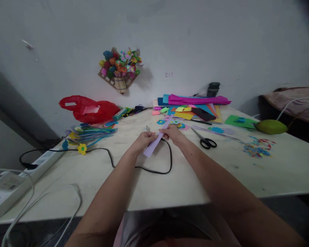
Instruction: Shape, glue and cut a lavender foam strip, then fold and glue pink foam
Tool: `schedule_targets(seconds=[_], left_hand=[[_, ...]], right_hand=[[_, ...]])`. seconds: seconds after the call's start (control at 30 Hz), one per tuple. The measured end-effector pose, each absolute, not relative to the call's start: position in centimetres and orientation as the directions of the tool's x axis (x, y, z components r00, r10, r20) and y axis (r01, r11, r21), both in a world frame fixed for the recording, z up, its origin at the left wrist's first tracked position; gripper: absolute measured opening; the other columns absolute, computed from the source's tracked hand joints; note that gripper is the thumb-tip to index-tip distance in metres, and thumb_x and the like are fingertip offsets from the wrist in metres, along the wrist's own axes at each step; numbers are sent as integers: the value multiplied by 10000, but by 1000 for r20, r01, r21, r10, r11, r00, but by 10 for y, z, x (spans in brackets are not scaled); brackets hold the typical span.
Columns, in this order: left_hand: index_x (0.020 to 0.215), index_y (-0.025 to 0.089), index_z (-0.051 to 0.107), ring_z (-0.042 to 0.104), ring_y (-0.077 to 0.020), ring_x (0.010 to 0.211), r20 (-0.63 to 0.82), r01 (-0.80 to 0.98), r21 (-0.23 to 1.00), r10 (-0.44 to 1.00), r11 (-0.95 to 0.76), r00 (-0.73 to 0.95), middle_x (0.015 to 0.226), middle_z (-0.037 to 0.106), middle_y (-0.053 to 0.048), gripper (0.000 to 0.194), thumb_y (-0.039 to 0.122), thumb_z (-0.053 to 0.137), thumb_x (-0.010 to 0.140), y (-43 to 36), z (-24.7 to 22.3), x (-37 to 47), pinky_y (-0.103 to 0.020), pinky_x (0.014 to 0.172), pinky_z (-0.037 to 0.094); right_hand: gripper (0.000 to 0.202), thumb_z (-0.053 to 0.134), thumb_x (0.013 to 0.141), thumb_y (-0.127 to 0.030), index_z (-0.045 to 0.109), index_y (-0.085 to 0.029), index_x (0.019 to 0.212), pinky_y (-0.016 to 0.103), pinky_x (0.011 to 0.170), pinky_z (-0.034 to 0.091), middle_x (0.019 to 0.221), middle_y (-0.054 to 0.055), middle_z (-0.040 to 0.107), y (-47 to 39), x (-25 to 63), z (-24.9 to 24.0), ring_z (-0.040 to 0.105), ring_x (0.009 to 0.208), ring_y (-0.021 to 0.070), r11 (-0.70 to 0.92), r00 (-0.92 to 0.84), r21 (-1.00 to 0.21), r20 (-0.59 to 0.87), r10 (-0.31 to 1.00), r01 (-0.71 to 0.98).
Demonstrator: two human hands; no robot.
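Note:
A folded strip of light purple paper (151,148) slants between my hands above the table. My left hand (143,141) pinches its left edge near the middle. My right hand (174,133) grips the strip from the right, a little higher up, with its fingers closed. Behind my hands lies a small device with a metal tip (147,128); most of it is hidden, so its kind is unclear. A black cord (171,154) loops on the table beneath my hands. Black-handled scissors (205,140) lie to the right of my right hand.
Bundled paper flower stems (92,133), a yellow paper flower (82,148) and a red plastic bag (90,111) are at left. Coloured sheets (193,100) are stacked at the back. Paper scraps (257,148) lie at right. A white power strip (38,168) runs along the left edge.

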State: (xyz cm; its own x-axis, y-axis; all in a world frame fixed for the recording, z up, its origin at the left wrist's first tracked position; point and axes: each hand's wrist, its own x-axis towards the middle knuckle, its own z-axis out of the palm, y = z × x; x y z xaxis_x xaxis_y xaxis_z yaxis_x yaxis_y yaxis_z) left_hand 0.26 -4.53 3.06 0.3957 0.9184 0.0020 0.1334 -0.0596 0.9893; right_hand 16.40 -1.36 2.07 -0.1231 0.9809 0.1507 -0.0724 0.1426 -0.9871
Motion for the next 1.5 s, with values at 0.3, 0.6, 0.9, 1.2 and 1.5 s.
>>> schedule_targets(seconds=[0.3, 0.6, 0.9, 1.2, 1.5], left_hand=[[672, 113, 573, 349, -44, 406, 25, 133, 988, 919, -84, 395, 482, 469, 43, 402, 499, 664, 608, -47, 31, 3, -210, 410, 194], [585, 127, 537, 369, -49, 386, -26, 227, 970, 897, -84, 442, 439, 458, 38, 393, 500, 654, 618, -48, 36, 0, -202, 395, 252], [576, 144, 495, 386, -49, 338, -11, 260, 959, 903, -112, 430, 431, 503, 29, 356, 461, 633, 659, -49, 36, 1, -191, 352, 284], [615, 144, 516, 386, -48, 330, -43, 277, 958, 913, -78, 406, 414, 495, 35, 392, 515, 635, 657, -45, 31, 2, -185, 349, 277], [597, 160, 497, 344, -46, 314, -53, 297, 950, 890, -95, 453, 383, 458, 50, 369, 499, 614, 686, -47, 34, 0, -188, 337, 249]], right_hand=[[253, 683, 591, -296, 537, -130, 468, 177, 304, 272, 358, -17, 486, -15, 162, 18, 387, 307, 56, 102, -219, -993, 111, 969, -52], [224, 662, 595, -238, 520, -145, 450, 180, 297, 260, 366, -18, 487, -9, 173, 23, 368, 311, 52, 166, -8, -979, 168, 986, -114], [276, 659, 638, -343, 525, -146, 499, 177, 295, 263, 377, -22, 479, -7, 175, 20, 372, 313, 52, 151, -38, -979, 158, 987, -139], [269, 705, 570, -312, 515, -147, 476, 179, 300, 265, 366, -28, 482, -7, 166, 8, 378, 311, 55, 127, -166, -987, 142, 976, -101], [271, 678, 580, -274, 480, -156, 438, 175, 284, 244, 341, -35, 444, -5, 174, 17, 359, 298, 52, 129, -31, -969, 139, 990, -212]])
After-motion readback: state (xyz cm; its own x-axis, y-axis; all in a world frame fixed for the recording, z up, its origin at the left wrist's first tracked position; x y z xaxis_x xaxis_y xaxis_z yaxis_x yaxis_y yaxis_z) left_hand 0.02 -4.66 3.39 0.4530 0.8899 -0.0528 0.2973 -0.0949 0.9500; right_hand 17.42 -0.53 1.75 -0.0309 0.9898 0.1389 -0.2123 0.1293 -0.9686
